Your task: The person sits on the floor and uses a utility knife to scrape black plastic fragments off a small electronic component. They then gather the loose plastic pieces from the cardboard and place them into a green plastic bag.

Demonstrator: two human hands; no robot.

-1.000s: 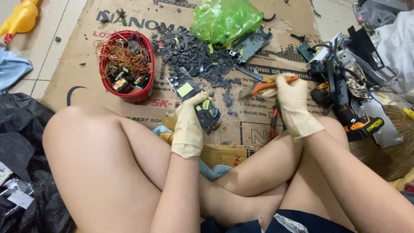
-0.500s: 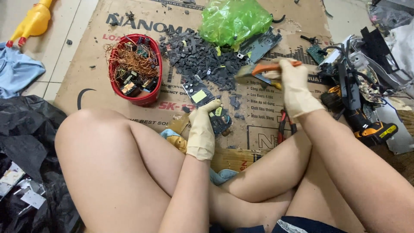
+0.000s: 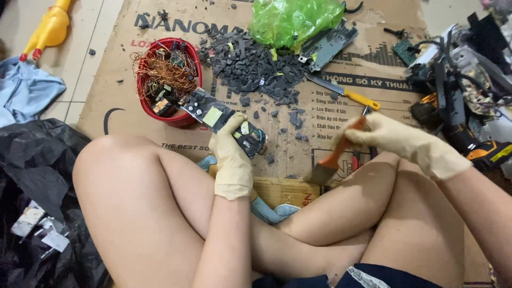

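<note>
Both my hands wear cream rubber gloves. My left hand [image 3: 230, 154] grips a circuit board [image 3: 221, 120] with dark components and a yellow part, held over the cardboard sheet [image 3: 341, 106] just in front of my knee. My right hand [image 3: 392, 137] is closed on the orange handle of a flat-bladed tool [image 3: 335, 158], whose blurred metal blade points down-left above my right knee. A pile of dark grey broken pieces [image 3: 256, 66] lies on the cardboard beyond the board.
A red bowl [image 3: 143, 85] of copper wire and small parts stands at left. A green plastic bag [image 3: 293, 21], a yellow-handled knife [image 3: 346, 93], a heap of dismantled electronics [image 3: 458, 85], black plastic sheeting [image 3: 32, 176] and a wooden block [image 3: 282, 191] surround me.
My right hand has swung the orange-handled tool down from near the pile to just above my right knee. My left hand still holds the board, now a little lower.
</note>
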